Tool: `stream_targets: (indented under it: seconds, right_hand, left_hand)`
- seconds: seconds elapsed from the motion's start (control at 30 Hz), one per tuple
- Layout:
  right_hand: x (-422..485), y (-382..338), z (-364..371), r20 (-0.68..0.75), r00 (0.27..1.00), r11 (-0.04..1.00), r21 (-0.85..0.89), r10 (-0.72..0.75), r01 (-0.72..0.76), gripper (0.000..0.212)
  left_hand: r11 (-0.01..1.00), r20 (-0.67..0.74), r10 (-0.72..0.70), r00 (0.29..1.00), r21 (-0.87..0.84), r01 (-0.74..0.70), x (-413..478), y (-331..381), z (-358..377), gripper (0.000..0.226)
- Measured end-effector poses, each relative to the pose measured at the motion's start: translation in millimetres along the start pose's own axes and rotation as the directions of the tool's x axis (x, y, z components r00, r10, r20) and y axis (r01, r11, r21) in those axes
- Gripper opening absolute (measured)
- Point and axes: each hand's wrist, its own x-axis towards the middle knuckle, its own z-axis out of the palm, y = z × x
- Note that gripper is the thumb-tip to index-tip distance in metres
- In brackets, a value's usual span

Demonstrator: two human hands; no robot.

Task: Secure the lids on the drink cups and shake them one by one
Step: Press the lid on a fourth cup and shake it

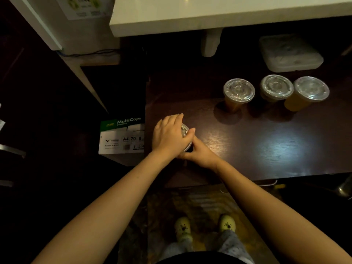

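A drink cup with a clear plastic lid [185, 131] stands near the front left corner of the dark wooden table [266, 145]. My left hand [169, 137] lies flat on top of the lid and covers most of it. My right hand [200, 152] wraps around the cup's side just below. The cup's body is hidden by both hands. Three more cups stand in a row further back on the right, all with clear lids on: one with brown drink [238, 92], a middle one [276, 87], and one with yellow drink [309, 91].
A lidded plastic food container [289, 53] sits at the back right of the table. A white counter [219, 18] overhangs the back. A box of A4 paper [122, 138] stands on the floor left of the table. My feet in yellow shoes [205, 228] are below.
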Motion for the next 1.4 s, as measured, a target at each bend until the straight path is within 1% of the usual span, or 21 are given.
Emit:
stream_targets:
  seconds: [0.13,0.2,0.27,0.33,0.37,0.43,0.47,0.5,0.57,0.67,0.73,0.77,0.8,0.83,0.9,0.97,1.03,1.13,1.27,1.33,1.4]
  right_hand:
    - [1,2,2,-0.011,1.0,0.999,-0.043,-0.015,0.015,0.077]
    - [2,2,2,-0.024,0.999,0.997,-0.07,-0.026,0.024,0.078]
    - [1,2,3,-0.036,0.999,0.996,-0.077,-0.036,0.033,0.078]
    - [0,0,6,-0.088,0.995,0.997,-0.067,-0.051,0.046,0.076]
    - [-1,-2,9,-0.137,0.988,0.996,-0.06,-0.07,0.062,0.074]
    - [-4,0,21,-0.258,0.956,0.99,-0.081,-0.137,0.12,0.069]
    - [-6,3,29,-0.306,0.939,0.986,-0.101,-0.156,0.131,0.07]
    - [-10,8,36,-0.337,0.928,0.984,-0.12,-0.162,0.129,0.072]
    - [-16,18,43,-0.356,0.92,0.982,-0.153,-0.163,0.115,0.072]
    - [-18,20,33,-0.329,0.93,0.983,-0.141,-0.161,0.12,0.064]
    - [-12,16,21,-0.219,0.963,0.985,-0.107,-0.156,0.136,0.07]
    - [-9,14,16,-0.157,0.977,0.988,-0.09,-0.142,0.129,0.074]
    - [-5,13,14,-0.127,0.984,0.99,-0.093,-0.121,0.11,0.075]
    - [-2,14,14,-0.135,0.985,0.99,-0.098,-0.111,0.098,0.074]
    - [3,17,20,-0.234,0.966,0.991,-0.101,-0.112,0.091,0.069]
    - [5,19,27,-0.317,0.939,0.985,-0.151,-0.132,0.088,0.066]
    - [6,20,29,-0.332,0.93,0.976,-0.197,-0.158,0.095,0.064]
    - [8,22,27,-0.299,0.94,0.971,-0.216,-0.167,0.104,0.064]
    - [10,25,22,-0.231,0.963,0.973,-0.215,-0.139,0.089,0.07]
    - [11,22,18,-0.2,0.972,0.976,-0.204,-0.123,0.081,0.066]
    - [12,19,16,-0.204,0.976,0.979,-0.201,-0.077,0.035,0.064]
  left_hand:
    - [1.0,0.013,0.012,1.0,0.023,-0.012,0,0,-1,0.067]
    - [0.999,0.047,0.028,0.998,0.031,-0.03,2,0,-3,0.07]
    - [0.999,0.095,0.001,0.995,0.05,-0.006,2,0,-6,0.075]
    - [0.994,0.107,-0.101,0.989,0.063,0.095,-2,5,-9,0.079]
    - [0.985,0.108,-0.171,0.979,0.038,0.168,-5,9,-9,0.078]
    - [0.957,0.117,-0.281,0.953,-0.037,0.287,-7,17,-8,0.071]
    - [0.952,0.106,-0.294,0.95,-0.05,0.301,-7,17,-7,0.066]
    - [0.959,0.077,-0.275,0.958,-0.042,0.279,-6,15,-6,0.062]
    - [0.986,0.023,-0.163,0.986,-0.023,0.163,-2,5,-7,0.055]
    - [0.996,0.05,0.077,0.996,-0.059,-0.074,0,-9,-11,0.047]
    - [0.981,0.053,0.192,0.98,-0.047,-0.189,-2,-12,-13,0.047]
    - [0.979,0.036,0.204,0.978,-0.023,-0.203,-3,-12,-13,0.049]
    - [0.985,0.015,0.174,0.985,0.005,-0.174,-3,-11,-12,0.051]
    - [0.994,0.008,0.103,0.995,0.027,-0.103,-3,-9,-12,0.055]
    - [0.997,0.04,-0.069,0.997,0.021,0.069,-4,-3,-10,0.063]
    - [0.99,0.064,-0.142,0.988,0.004,0.142,-5,3,-6,0.068]
    - [0.99,0.053,-0.142,0.989,-0.003,0.142,-4,4,-5,0.07]
    - [0.989,0.044,-0.147,0.988,-0.025,0.149,-4,2,-5,0.072]
    - [0.99,0.012,-0.138,0.99,-0.037,0.139,-5,3,-5,0.07]
    - [0.991,0.015,-0.13,0.991,-0.042,0.131,-5,3,-7,0.07]
    - [0.993,0.028,-0.111,0.993,-0.048,0.112,-4,2,-9,0.07]
